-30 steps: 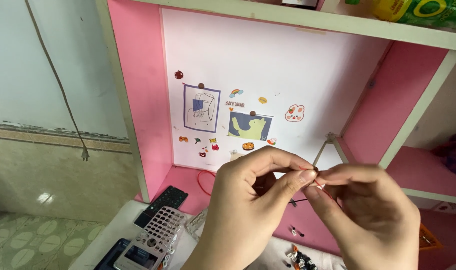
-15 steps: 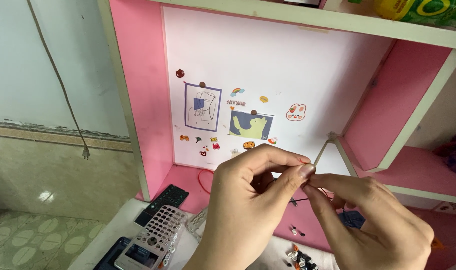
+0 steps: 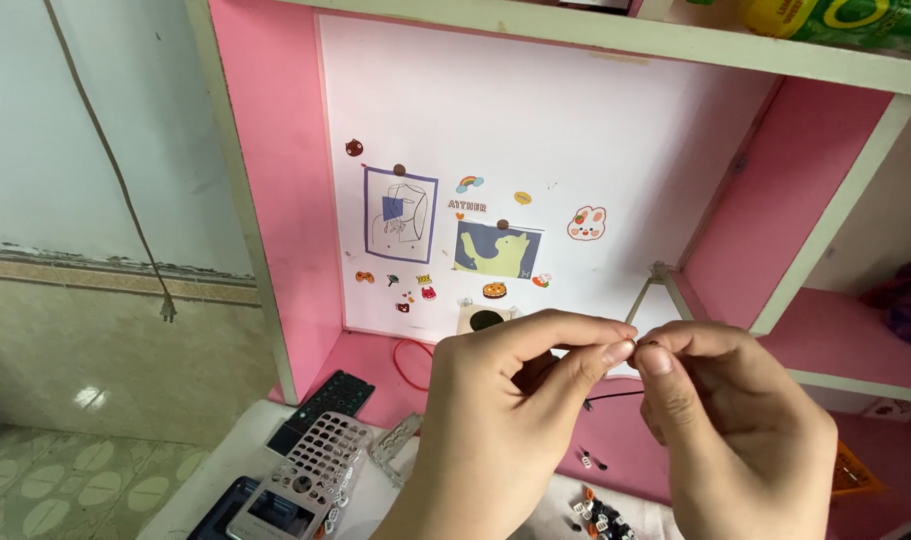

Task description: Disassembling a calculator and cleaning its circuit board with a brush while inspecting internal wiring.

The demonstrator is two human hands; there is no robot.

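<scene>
Left hand (image 3: 515, 400) and right hand (image 3: 735, 430) meet fingertip to fingertip, pinching thin black cord (image 3: 615, 397), possibly threading bead. Loose beads (image 3: 595, 515) below.

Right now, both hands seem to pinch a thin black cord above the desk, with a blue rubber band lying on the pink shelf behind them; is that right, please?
Not quite: in the head view the thin rubber band on the pink shelf is red, not blue. Left hand and right hand do pinch the thin black cord.
</scene>
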